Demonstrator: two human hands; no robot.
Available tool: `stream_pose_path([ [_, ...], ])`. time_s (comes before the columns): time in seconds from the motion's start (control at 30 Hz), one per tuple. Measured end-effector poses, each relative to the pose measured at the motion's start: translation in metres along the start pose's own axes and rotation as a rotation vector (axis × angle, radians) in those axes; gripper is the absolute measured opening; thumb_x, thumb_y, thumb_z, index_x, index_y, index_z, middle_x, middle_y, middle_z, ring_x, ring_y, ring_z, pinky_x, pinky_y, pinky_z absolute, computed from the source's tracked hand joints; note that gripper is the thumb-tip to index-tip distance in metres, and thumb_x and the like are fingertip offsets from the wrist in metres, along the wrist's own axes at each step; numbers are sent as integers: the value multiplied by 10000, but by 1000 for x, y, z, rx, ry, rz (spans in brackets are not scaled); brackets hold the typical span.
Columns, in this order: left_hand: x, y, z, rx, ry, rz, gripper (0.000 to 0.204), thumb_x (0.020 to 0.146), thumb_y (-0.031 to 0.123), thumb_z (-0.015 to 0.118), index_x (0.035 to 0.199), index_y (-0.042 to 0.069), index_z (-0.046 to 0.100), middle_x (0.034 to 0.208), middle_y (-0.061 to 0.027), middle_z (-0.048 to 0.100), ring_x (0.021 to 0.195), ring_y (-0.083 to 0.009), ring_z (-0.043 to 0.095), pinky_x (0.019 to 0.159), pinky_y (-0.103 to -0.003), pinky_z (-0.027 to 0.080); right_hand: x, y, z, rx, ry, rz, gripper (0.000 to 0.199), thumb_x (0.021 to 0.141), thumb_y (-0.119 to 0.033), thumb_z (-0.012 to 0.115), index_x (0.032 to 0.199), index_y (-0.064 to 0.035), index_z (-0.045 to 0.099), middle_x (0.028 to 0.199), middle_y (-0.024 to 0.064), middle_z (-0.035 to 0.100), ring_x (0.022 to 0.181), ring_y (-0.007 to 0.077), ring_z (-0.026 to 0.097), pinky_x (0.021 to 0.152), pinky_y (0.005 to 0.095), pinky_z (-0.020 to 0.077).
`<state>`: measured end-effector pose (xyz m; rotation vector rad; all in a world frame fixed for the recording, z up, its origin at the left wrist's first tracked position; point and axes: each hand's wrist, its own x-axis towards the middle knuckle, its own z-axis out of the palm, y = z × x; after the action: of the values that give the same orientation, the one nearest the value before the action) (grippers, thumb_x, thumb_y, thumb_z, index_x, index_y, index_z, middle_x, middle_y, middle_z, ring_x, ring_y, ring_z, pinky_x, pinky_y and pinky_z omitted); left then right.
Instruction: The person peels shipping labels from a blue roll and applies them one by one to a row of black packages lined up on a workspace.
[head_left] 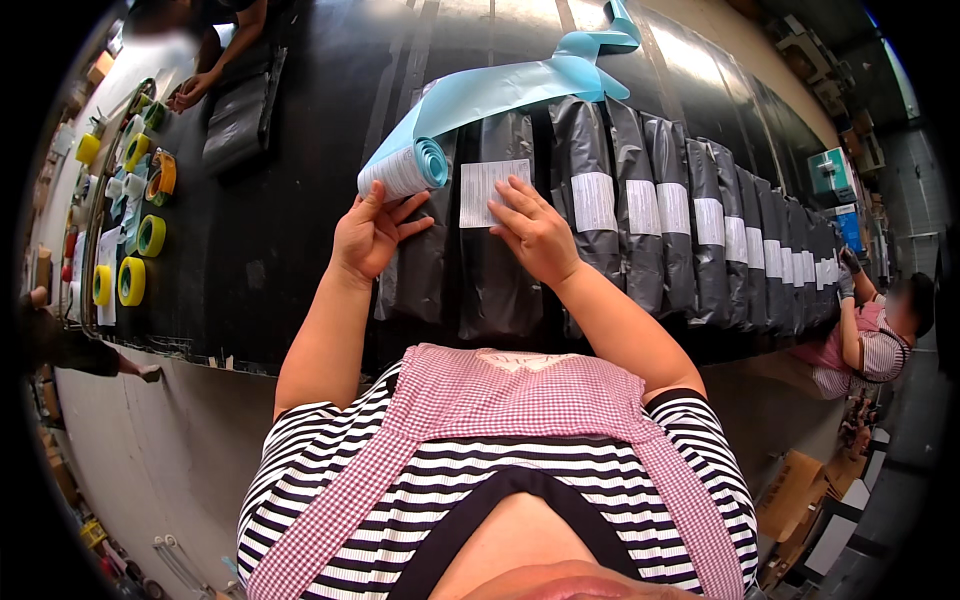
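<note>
My left hand is closed around the lower end of a roll of white printed labels with light-blue backing. From the roll, a long strip of bare blue backing runs up and away across the table. My right hand, fingers stretched out, touches the right side of a white label lying on a black plastic bag. Another black bag lies to its left, partly under my left hand and the roll. To the right, a row of similar black bags carries white labels.
Yellow tape rolls and an orange tape dispenser sit at the table's left end. Across the black table, a co-worker's hand is near more black bags. At far right, a co-worker's gloved hands touch the row's end.
</note>
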<state>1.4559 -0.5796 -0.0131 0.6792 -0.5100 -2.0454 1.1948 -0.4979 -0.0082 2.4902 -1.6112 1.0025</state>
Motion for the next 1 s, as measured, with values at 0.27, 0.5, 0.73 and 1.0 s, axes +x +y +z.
stream_pose_path([
  [0.27, -4, -3, -1, -7, 25, 43, 477, 983, 292, 535, 1353, 48, 359, 1284, -184, 540, 1193, -354, 564, 950, -610, 471, 5, -27, -35, -147, -607, 130, 445, 845, -287, 664, 1249, -107, 614, 1462, 106, 428, 1251, 308, 512, 1125, 548, 244],
  [0.5, -4, -9, 1, 31, 18, 51, 476, 989, 303, 517, 1364, 59, 355, 1316, -174, 514, 1231, -355, 534, 975, -605, 462, 26, -28, -7, -115, -428, 287, 277, 882, -242, 591, 1094, -85, 673, 1214, 158, 609, 1138, 299, 581, 892, 459, 493],
  [0.73, -4, -15, -1, 75, 46, 58, 424, 980, 263, 547, 1322, 61, 399, 1235, -142, 559, 1134, -301, 590, 960, -556, 494, 49, -29, 41, -359, -625, 471, 420, 768, -214, 656, 1172, -103, 649, 1596, 63, 160, 1479, 367, 19, 1047, 658, 318],
  [1.0, -12, -17, 12, 99, 97, 92, 326, 932, 216, 644, 1190, 62, 517, 1140, -78, 604, 1056, -214, 596, 918, -445, 518, 10, 12, -6, -277, -494, 389, 535, 739, -219, 734, 1256, -149, 615, 1557, 50, 259, 1465, 359, 112, 1061, 645, 303],
])
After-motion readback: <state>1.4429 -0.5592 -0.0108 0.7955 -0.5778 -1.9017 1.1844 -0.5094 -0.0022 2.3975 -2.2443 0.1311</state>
